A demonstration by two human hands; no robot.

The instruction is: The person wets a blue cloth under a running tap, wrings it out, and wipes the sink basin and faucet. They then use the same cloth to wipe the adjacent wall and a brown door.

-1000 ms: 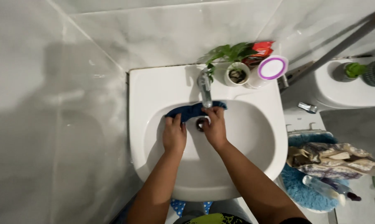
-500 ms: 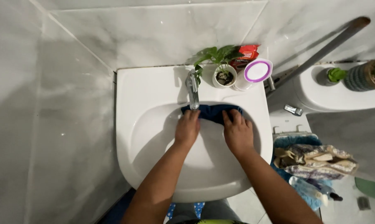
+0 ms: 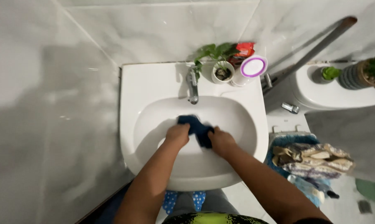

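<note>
View: head camera, looking down over the basin
Work in hand: a dark blue cloth (image 3: pixel 197 128) is bunched up between both hands inside the bowl of the white sink (image 3: pixel 152 79)
Left hand (image 3: pixel 177 135): fingers curled shut on the left end of the cloth, knuckles up
Right hand (image 3: pixel 221 141): fingers curled shut on the right end of the cloth, close beside the left hand
Cloth position: in the middle of the bowl, below the tap (image 3: pixel 192 86), apart from it; whether it touches the bowl floor cannot be told
Water: no stream can be made out at the tap; wetness of the cloth cannot be judged
Progress, as judged: the cloth is in the bowl and gripped at both ends, so handling is under way; the bowl shows no suds or dirt, and nothing shows a finish
Left to do, as judged: the cloth is not yet laid out, hung or set aside
Count, hands: two, both of one person
Count, cloths in the sink: one
Count, taps: one
Count, plants: one small potted plant (image 3: pixel 221 68) on the sink rim; two more pots on the toilet tank (image 3: pixel 320 93)
Count, round tubs: one, white with a purple ring lid (image 3: pixel 254 67)
Count, other: one red packet (image 3: pixel 244 49) behind the plant; one pile of fabric (image 3: pixel 312 155) on a blue mat at the right
</note>
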